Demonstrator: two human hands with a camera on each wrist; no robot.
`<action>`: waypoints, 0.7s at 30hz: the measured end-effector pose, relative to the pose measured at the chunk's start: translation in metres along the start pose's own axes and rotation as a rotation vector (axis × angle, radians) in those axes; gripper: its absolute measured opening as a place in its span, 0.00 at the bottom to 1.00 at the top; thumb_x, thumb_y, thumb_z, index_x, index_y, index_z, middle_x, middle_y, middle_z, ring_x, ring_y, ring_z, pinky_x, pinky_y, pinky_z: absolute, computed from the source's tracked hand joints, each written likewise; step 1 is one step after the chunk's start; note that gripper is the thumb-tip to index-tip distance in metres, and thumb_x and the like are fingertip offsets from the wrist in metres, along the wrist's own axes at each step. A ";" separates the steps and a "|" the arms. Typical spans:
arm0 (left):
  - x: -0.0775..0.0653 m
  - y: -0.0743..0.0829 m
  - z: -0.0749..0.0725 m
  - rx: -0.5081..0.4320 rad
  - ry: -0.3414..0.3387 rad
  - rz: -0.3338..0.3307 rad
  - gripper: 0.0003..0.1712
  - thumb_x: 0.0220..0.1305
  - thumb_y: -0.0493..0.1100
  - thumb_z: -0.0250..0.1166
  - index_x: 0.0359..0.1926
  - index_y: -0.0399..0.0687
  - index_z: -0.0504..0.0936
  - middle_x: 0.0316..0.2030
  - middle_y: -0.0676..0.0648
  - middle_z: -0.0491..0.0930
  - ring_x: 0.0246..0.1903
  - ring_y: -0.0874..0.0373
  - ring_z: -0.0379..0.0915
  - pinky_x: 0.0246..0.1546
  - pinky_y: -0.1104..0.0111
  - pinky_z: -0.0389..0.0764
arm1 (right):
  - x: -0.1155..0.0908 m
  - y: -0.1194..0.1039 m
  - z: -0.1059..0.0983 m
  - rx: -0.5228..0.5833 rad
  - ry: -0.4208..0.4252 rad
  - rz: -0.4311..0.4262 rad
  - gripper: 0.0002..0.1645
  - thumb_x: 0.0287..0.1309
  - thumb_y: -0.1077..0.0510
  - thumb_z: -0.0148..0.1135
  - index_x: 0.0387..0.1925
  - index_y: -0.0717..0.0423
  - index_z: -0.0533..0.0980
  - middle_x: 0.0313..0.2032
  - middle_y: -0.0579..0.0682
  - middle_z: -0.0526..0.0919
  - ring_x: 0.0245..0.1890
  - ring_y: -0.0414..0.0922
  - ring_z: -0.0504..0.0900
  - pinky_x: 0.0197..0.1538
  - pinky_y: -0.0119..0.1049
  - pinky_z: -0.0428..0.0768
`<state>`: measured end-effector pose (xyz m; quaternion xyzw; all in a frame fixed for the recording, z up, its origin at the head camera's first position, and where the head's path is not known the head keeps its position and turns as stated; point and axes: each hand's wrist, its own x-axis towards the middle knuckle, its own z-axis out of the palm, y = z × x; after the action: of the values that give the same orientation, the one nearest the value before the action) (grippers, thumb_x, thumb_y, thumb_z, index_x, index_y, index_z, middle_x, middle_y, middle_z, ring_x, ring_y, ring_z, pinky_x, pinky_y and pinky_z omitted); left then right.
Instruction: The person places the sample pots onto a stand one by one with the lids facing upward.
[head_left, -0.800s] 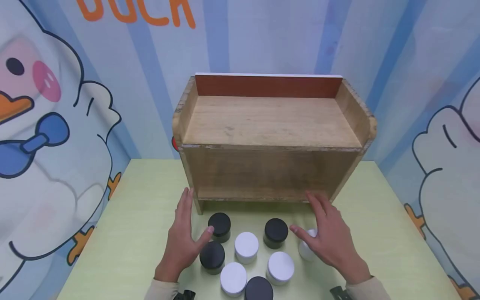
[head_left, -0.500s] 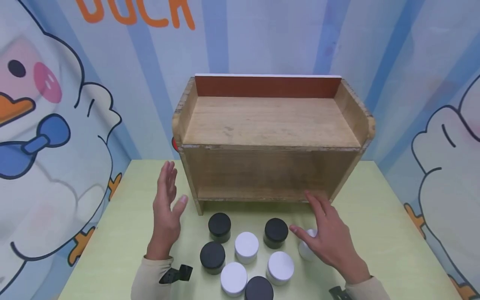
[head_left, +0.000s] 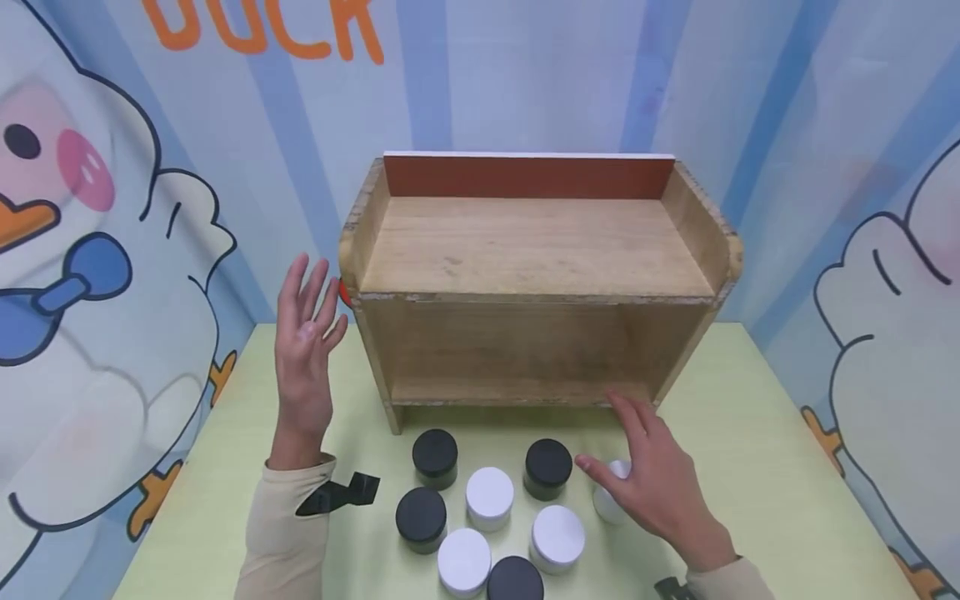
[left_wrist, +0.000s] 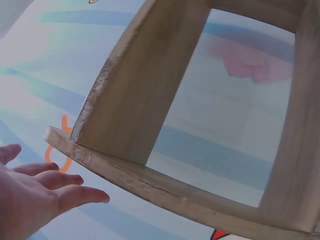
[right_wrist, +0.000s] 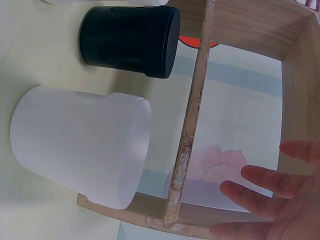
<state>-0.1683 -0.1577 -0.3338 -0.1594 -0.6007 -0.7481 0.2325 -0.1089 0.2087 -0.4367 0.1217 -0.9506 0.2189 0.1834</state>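
A small wooden shelf (head_left: 536, 250) with two boards and a reddish-brown back strip stands at the table's far side. My left hand (head_left: 303, 367) is raised beside its left end, palm turned inward and fingers spread. In the left wrist view those fingers (left_wrist: 75, 195) hold nothing near the shelf's side panel (left_wrist: 150, 190). My right hand (head_left: 660, 475) hovers at the shelf's lower right front, fingers extended, partly covering a white jar (head_left: 609, 502). In the right wrist view its fingers (right_wrist: 260, 200) are apart from the white jar (right_wrist: 80, 145) and black jar (right_wrist: 125, 42).
Several round lidded jars, such as a black jar (head_left: 435, 457) and a white jar (head_left: 490, 497), stand in loose rows before the shelf. The pale green table (head_left: 787, 500) meets a blue striped backdrop (head_left: 525, 75) with cartoon ducks.
My left hand has moved from the jars leftward and up to beside the shelf, its palm turning. My right hand stays nearly in place. Shelf and jars have not moved on the table.
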 end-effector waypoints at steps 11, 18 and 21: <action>0.029 0.003 0.002 0.061 -0.042 -0.013 0.35 0.69 0.51 0.44 0.77 0.61 0.57 0.78 0.49 0.56 0.79 0.47 0.49 0.75 0.35 0.46 | -0.002 0.000 0.002 0.000 -0.001 0.006 0.50 0.51 0.37 0.71 0.70 0.54 0.66 0.63 0.57 0.74 0.60 0.58 0.77 0.37 0.59 0.82; 0.050 -0.003 0.006 0.139 -0.067 -0.080 0.33 0.72 0.55 0.40 0.77 0.63 0.59 0.77 0.48 0.58 0.77 0.40 0.54 0.72 0.39 0.55 | -0.004 0.001 0.003 -0.006 -0.012 0.013 0.50 0.51 0.36 0.71 0.70 0.54 0.66 0.63 0.58 0.74 0.60 0.59 0.77 0.39 0.60 0.82; 0.058 -0.004 0.008 0.154 -0.087 -0.121 0.33 0.72 0.57 0.38 0.76 0.65 0.60 0.77 0.48 0.56 0.76 0.42 0.54 0.69 0.50 0.60 | -0.004 0.002 0.003 -0.007 0.001 0.004 0.50 0.50 0.37 0.71 0.70 0.54 0.66 0.63 0.58 0.74 0.60 0.59 0.77 0.39 0.60 0.82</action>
<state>-0.2194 -0.1586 -0.3059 -0.1370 -0.6745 -0.7048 0.1721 -0.1068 0.2098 -0.4412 0.1191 -0.9515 0.2162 0.1837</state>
